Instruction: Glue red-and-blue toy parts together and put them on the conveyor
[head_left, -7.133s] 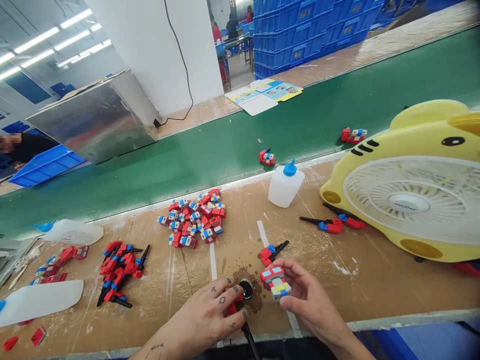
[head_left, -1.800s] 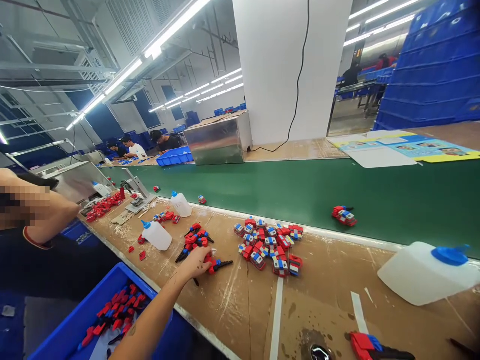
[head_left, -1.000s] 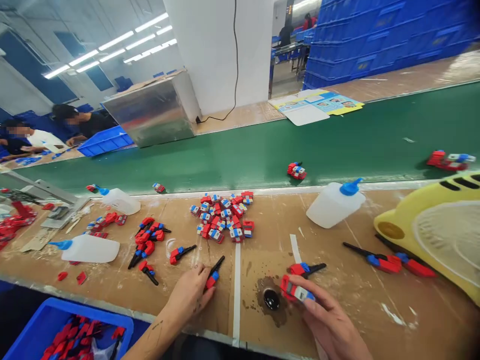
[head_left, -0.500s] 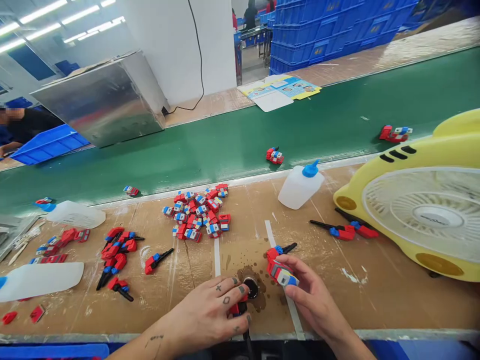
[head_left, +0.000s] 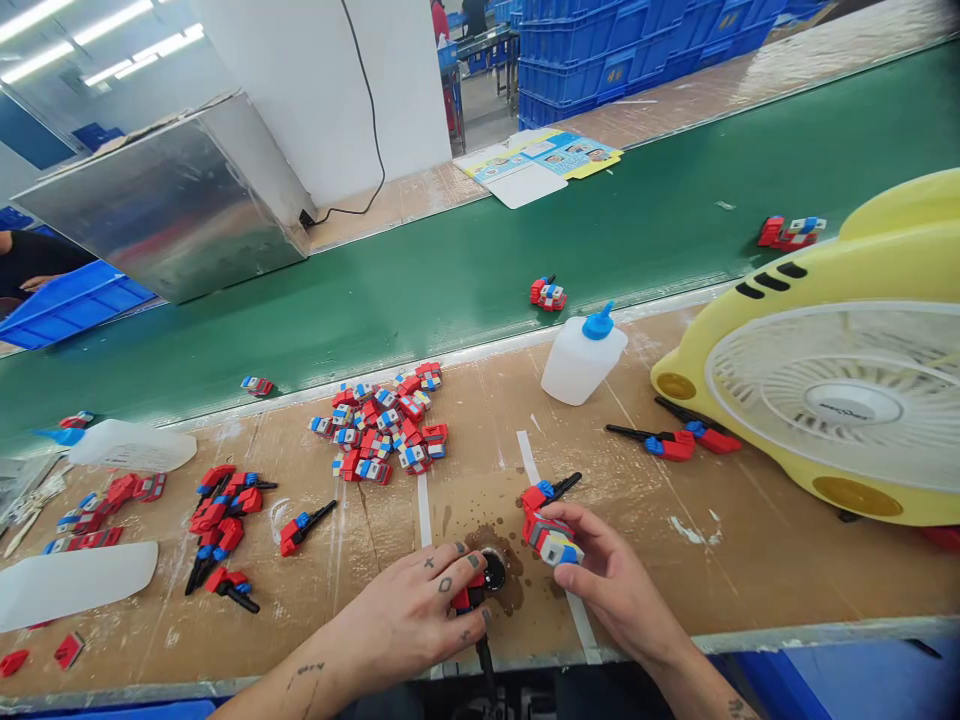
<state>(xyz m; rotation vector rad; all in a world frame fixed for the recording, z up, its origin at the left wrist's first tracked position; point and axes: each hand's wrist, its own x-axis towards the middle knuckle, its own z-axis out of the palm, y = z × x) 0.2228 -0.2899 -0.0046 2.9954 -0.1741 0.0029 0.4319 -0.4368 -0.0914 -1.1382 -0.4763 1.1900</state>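
Observation:
My left hand (head_left: 427, 608) is closed around a red toy piece (head_left: 466, 594) with a black rod (head_left: 485, 660) that points down past the table's front edge. Its fingertips are beside a small round cup with a dark inside (head_left: 493, 571), on a wet, spotted patch of the table. Between the thumb and fingers of my right hand (head_left: 611, 575) is a red, grey, white and blue toy block (head_left: 551, 540). Right behind that block is a red-and-blue piece with a black rod (head_left: 538, 494); I cannot tell whether the two are joined.
A heap of red, white and blue blocks (head_left: 390, 420) lies behind my left hand. Several rod pieces (head_left: 225, 510) are at left, near white bottles (head_left: 127, 445). Another bottle (head_left: 581, 365) stands behind my right hand. A yellow fan (head_left: 847, 400) fills the right; beyond runs a green belt (head_left: 420, 290).
The camera view has shifted a little, so most things sit slightly further left in the picture. Both hands keep hold of the same pieces, with little visible movement.

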